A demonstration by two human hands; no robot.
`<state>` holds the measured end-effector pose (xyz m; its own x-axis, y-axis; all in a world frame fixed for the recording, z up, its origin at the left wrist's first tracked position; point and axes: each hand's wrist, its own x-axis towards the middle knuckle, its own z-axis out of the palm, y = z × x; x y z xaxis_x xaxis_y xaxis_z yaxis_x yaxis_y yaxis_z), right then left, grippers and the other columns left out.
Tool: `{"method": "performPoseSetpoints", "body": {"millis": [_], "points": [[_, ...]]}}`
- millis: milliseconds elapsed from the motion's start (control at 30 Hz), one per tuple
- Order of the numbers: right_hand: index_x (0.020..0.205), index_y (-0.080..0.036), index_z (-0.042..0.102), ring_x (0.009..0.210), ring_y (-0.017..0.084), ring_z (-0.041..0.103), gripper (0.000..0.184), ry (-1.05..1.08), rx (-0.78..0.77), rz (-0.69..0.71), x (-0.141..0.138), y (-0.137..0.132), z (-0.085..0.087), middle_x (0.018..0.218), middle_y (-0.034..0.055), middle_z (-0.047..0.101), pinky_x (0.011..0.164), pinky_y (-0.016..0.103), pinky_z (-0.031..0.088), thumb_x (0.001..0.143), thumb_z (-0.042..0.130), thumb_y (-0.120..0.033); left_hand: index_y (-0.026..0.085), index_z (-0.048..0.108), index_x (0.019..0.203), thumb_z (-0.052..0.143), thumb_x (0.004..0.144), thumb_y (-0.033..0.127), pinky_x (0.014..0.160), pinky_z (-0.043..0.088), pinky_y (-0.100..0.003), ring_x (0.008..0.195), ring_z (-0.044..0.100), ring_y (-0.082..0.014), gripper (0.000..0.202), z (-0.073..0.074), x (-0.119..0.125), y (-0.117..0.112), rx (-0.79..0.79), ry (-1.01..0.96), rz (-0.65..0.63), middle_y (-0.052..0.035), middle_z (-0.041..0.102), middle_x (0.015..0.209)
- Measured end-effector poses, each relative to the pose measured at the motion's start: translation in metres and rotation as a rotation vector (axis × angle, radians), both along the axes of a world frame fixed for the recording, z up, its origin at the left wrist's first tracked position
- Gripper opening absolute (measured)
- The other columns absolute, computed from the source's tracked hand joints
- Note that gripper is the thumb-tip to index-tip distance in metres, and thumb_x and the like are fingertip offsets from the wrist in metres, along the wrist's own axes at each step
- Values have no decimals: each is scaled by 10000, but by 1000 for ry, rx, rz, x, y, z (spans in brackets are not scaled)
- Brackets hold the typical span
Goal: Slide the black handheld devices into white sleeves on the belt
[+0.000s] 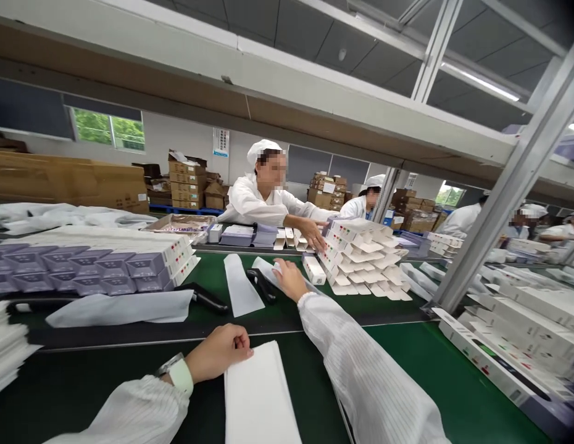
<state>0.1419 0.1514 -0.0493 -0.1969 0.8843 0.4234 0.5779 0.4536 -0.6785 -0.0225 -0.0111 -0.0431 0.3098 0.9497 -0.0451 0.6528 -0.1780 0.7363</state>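
Observation:
My left hand [221, 351] is curled into a loose fist and rests on the near edge of a flat white pouch [258, 398] lying on the green mat. My right hand [289, 277] reaches forward over the conveyor belt [213, 280] and its fingers press down on another white pouch [268, 266], beside a black device [262, 285]. A third white pouch [241, 285] lies to the left of that device. Both my arms wear white striped sleeves, and a watch sits on my left wrist.
Purple-and-white boxes [97, 265] are stacked at the left, open white cartons [365, 256] at the right. A co-worker across the belt reaches a hand [312, 233] to that carton stack. A slanted metal post [500, 185] stands right, with long boxes [513, 345] beyond it.

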Motion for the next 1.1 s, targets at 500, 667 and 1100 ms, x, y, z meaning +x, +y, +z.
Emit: {"method": "performPoseSetpoints", "body": {"millis": [500, 667, 1100], "points": [[1174, -325, 97, 791, 152, 570, 622, 635, -325, 300, 15, -37, 18, 890, 0, 542, 653, 326, 460, 704, 500, -272, 180, 585, 566, 540, 627, 363, 609, 336, -246, 686, 503, -184, 197, 9, 6, -2, 254, 17, 74, -13, 551, 719], [1119, -393, 180, 712, 161, 582, 721, 869, -441, 586, 20, -76, 43, 816, -33, 535, 599, 350, 471, 597, 636, -195, 209, 589, 712, 539, 650, 301, 586, 330, -249, 660, 492, -175, 122, 6, 13, -6, 312, 52, 94, 2, 541, 656], [1086, -344, 267, 585, 135, 565, 580, 661, -569, 560, 13, -89, 36, 750, -31, 532, 517, 301, 462, 626, 620, -320, 172, 520, 494, 565, 656, 391, 792, 304, -349, 916, 394, -227, 276, 12, 15, -12, 524, 112, 80, -24, 473, 944]]}}
